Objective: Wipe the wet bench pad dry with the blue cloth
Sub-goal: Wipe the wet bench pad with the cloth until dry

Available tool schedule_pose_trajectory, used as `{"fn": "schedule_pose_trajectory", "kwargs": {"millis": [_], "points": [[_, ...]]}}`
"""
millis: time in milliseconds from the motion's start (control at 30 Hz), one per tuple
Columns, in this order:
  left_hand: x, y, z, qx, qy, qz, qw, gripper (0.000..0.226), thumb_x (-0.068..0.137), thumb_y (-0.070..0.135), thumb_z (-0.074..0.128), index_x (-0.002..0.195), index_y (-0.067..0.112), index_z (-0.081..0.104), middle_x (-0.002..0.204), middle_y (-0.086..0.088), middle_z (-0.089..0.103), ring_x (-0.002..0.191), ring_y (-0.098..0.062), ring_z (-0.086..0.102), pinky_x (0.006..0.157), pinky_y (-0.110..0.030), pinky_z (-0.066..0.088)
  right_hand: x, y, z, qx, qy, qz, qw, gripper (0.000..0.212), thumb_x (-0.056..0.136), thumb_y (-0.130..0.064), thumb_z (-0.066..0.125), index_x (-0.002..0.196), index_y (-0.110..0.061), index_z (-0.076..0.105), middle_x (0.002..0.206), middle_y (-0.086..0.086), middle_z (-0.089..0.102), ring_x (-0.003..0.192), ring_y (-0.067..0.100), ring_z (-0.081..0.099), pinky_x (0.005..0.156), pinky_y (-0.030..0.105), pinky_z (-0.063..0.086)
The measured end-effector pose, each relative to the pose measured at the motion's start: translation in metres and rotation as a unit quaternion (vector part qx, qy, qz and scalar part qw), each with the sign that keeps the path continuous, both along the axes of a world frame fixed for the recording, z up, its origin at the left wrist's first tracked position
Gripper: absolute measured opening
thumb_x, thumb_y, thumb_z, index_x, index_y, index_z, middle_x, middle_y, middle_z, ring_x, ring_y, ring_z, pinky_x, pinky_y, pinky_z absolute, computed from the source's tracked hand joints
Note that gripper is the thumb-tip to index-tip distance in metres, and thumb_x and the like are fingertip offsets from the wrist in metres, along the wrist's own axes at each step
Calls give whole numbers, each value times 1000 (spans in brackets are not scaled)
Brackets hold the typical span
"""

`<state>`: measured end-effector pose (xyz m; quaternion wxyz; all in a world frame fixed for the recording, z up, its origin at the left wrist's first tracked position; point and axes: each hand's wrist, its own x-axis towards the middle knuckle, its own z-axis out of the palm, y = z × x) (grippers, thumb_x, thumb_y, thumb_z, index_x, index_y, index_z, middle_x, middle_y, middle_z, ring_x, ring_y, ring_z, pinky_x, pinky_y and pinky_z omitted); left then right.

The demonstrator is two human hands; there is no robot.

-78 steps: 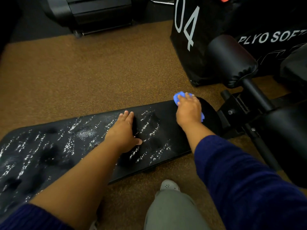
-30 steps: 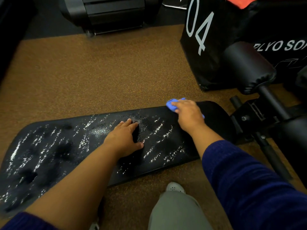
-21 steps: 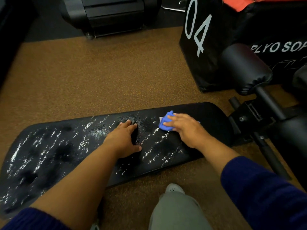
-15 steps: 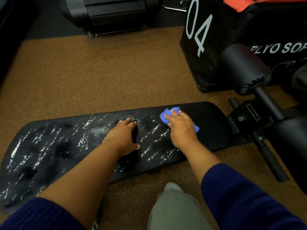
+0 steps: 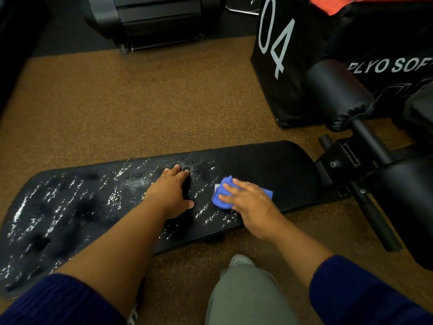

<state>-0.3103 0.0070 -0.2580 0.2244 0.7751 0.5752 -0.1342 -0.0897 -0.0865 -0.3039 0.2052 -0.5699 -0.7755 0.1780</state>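
Right hand: Your right hand (image 5: 248, 205) lies flat, fingers spread and loosely curled, pressing the bunched blue cloth (image 5: 221, 198) onto the bench pad (image 5: 281, 174). The cloth is pinned under your palm and fingers, not pinched.
Left hand: Your left hand (image 5: 171, 193) is open, palm down, holding nothing; it braces on the pad just beside the cloth, at the cloth's 9 o'clock.
Change: Over the last few seconds the cloth has moved from the pad's rounded end at 3 o'clock toward the centre. The surface behind it now reads matte and dry.
Meaning: Judged roughly one third complete. Wet streaks (image 5: 54, 207) still cover everything from your left hand to the 9 o'clock end.
Arm pose: Both forearms extend forward; the right wrist angles inward toward 10 o'clock.
Next: Your left hand sits in the wiping path; expect to lift it.
Surroundings: A plyo box (image 5: 281, 55) stands at 1 o'clock, well apart.
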Motion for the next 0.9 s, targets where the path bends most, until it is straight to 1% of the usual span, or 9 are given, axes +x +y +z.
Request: {"fn": "schedule_pose_trajectory", "kwargs": {"millis": [67, 167, 233, 400, 467, 600, 700, 800, 900], "points": [[-1, 0, -2, -4, -3, 3, 1000, 97, 78, 44, 72, 152, 27, 12, 162, 4, 0, 150, -23, 1, 116, -53, 25, 29, -7, -3, 28, 3, -1, 1000, 42, 79, 2, 56, 113, -20, 67, 127, 5, 60, 127, 25, 44, 108, 35, 31], [0, -1, -4, -2, -7, 12, 1000, 96, 78, 43, 72, 152, 28, 12, 162, 5, 0, 150, -23, 0, 116, -54, 24, 33, 5, -3, -8, -4, -163, 987, 50, 78, 9, 56, 120, -18, 63, 137, 6, 51, 135, 27, 33, 111, 43, 29], [1, -2, -3, 1, -6, 15, 1000, 96, 78, 42, 73, 152, 28, 13, 162, 5, 1, 150, -23, 1, 115, -55, 24, 7, 7, -1, -11, -15, -202, 979, 46, 80, 3, 57, 122, -15, 61, 139, 7, 49, 135, 29, 34, 112, 44, 26], [0, -3, -2, -3, -3, 17, 1000, 96, 79, 42, 72, 152, 28, 12, 162, 5, 0, 150, -23, 0, 116, -54, 24, 20, -27, -4, 22, -12, 34, 999, 44, 81, -4, 49, 119, -21, 62, 132, 2, 56, 130, 19, 41, 108, 33, 27], [0, -4, -2, -4, -6, 17, 1000, 95, 80, 42, 71, 152, 28, 11, 162, 5, -2, 150, -22, -2, 116, -55, 23, 47, -26, -5, 34, -29, 6, 999, 46, 82, -1, 45, 119, -20, 62, 132, 3, 56, 129, 21, 42, 110, 33, 27], [1, -6, -3, -1, -6, 18, 1000, 93, 81, 41, 70, 152, 27, 10, 162, 4, -3, 150, -23, -2, 116, -55, 21, 29, -11, -8, 17, -44, -195, 980, 47, 80, 4, 56, 122, -16, 60, 135, 8, 53, 130, 29, 41, 110, 40, 30], [1, -6, -3, -2, -6, 18, 1000, 93, 82, 40, 69, 152, 27, 10, 162, 4, -4, 149, -23, -3, 117, -55, 20, 5, -31, -13, 56, -17, -66, 996, 42, 81, -5, 49, 118, -17, 63, 131, 5, 57, 126, 24, 45, 107, 36, 29], [0, -7, -2, -7, -6, 15, 1000, 92, 84, 40, 67, 153, 27, 8, 162, 5, -7, 149, -22, -6, 118, -55, 16, 38, -49, -13, 63, -51, 55, 995, 48, 80, -6, 42, 122, -22, 60, 134, 1, 54, 130, 21, 42, 108, 36, 29], [0, -7, -4, -10, -15, 18, 1000, 91, 85, 40, 66, 153, 28, 6, 162, 5, -9, 149, -21, -9, 118, -55, 11, 70, -45, -13, 68, -61, -85, 992, 47, 81, -7, 38, 122, -17, 59, 130, 7, 57, 127, 29, 46, 105, 43, 33]]}}
